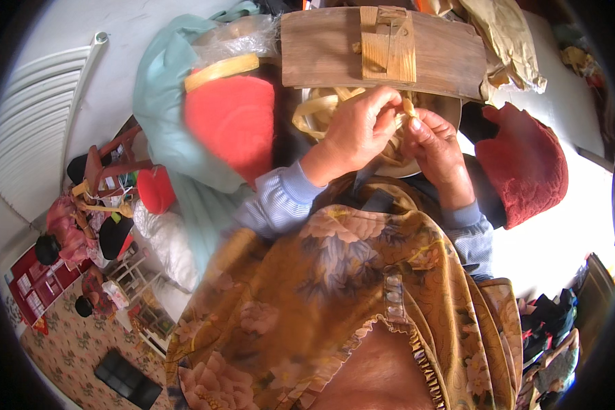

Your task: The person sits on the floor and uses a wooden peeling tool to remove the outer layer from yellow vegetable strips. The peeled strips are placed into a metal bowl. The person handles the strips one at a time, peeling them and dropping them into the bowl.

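My left hand (361, 128) and my right hand (435, 146) meet above a light-coloured basin (457, 115) in front of my body. Between the fingertips of both hands is a narrow pale yellow strip (409, 106), perhaps of plant fibre. Wider strips of the same colour (307, 115) lie curled in the basin, partly hidden behind the left hand. Just beyond my fingers stands a wooden board (318, 48), with a lighter wooden block (389, 48) fixed across its middle.
A bright red pad (230, 123) covers my left knee, with a curved yellow strip (223, 70) on it. A dark red cloth (525, 164) covers the right knee. Pale green cloth (164, 102) hangs at left. Brown paper (507, 36) lies at upper right. Two people sit farther off, lower left.
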Motion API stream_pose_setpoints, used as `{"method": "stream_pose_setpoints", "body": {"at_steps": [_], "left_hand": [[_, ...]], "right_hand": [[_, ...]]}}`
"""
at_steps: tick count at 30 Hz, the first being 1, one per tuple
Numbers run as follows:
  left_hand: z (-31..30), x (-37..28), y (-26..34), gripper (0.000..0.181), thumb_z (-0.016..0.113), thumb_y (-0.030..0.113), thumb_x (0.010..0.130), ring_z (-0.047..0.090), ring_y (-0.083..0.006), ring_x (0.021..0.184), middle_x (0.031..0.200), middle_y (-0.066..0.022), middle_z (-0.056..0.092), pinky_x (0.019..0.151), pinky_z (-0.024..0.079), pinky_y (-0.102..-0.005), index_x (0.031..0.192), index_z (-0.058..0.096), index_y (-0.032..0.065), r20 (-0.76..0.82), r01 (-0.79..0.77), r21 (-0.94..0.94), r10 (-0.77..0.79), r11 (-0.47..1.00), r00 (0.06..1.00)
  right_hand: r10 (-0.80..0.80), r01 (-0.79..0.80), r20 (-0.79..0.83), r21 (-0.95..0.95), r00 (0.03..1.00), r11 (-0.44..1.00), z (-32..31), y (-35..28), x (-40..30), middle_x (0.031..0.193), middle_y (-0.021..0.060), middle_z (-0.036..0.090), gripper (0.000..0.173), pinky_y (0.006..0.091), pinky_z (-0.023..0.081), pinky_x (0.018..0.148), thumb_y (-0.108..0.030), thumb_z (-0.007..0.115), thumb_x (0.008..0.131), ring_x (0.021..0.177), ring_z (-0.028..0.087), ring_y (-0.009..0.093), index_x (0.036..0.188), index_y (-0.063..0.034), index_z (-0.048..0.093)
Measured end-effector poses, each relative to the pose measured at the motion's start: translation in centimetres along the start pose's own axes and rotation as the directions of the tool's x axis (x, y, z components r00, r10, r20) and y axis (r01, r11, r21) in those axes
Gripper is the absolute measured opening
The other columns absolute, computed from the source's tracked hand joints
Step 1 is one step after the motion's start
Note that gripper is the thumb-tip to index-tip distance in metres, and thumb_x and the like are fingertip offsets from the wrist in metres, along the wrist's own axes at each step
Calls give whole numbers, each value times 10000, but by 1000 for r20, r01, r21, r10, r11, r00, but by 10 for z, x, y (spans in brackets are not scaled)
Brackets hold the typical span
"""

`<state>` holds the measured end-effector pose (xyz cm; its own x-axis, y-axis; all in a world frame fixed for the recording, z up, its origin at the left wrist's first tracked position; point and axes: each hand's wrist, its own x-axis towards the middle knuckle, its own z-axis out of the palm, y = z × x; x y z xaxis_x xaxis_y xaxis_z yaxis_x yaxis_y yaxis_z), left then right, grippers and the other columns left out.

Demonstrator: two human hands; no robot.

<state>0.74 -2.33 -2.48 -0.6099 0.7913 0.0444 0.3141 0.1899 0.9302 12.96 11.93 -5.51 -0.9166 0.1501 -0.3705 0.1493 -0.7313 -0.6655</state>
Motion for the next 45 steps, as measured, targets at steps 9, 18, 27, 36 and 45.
{"method": "stream_pose_setpoints", "body": {"at_steps": [9,18,27,36,45], "left_hand": [[-13,6,1,184,562,63,959,585,-102,917,993,-56,622,830,476,-262,1101,591,-49,372,270,-254,-164,929,914],[-18,9,-5,125,587,138,964,453,-47,640,717,45,511,562,366,-210,937,662,42,607,612,-629,-188,479,772],[-37,-9,10,195,611,213,966,377,-20,571,685,50,475,492,297,-168,877,617,40,500,521,-842,-159,142,851],[-28,-7,0,197,611,145,964,439,-38,691,732,48,509,591,386,-235,833,611,-2,377,361,-414,-203,836,904],[-26,-17,2,150,602,135,962,521,-46,804,837,33,588,707,429,-210,954,673,2,388,333,-387,-176,860,905]], "right_hand": [[28,-49,-93,-236,995,971,9,-20,-9,820,62,666,135,234,511,547,-76,637,927,618,603,107,1046,-13,640],[1,-1,-4,-43,1000,999,4,-26,-18,753,89,646,82,240,493,473,-72,665,909,527,575,127,887,-2,628],[-87,70,-45,-300,995,952,18,-39,-18,763,77,644,86,243,505,550,-35,650,907,607,611,138,979,6,627],[-275,385,391,-920,878,-79,57,-46,-10,1019,142,653,373,426,412,959,-45,699,757,1023,611,304,1126,-51,640],[12,-18,-15,-563,1000,827,14,-43,-28,897,47,675,222,247,505,667,-81,642,933,719,600,97,1133,17,637]]}}
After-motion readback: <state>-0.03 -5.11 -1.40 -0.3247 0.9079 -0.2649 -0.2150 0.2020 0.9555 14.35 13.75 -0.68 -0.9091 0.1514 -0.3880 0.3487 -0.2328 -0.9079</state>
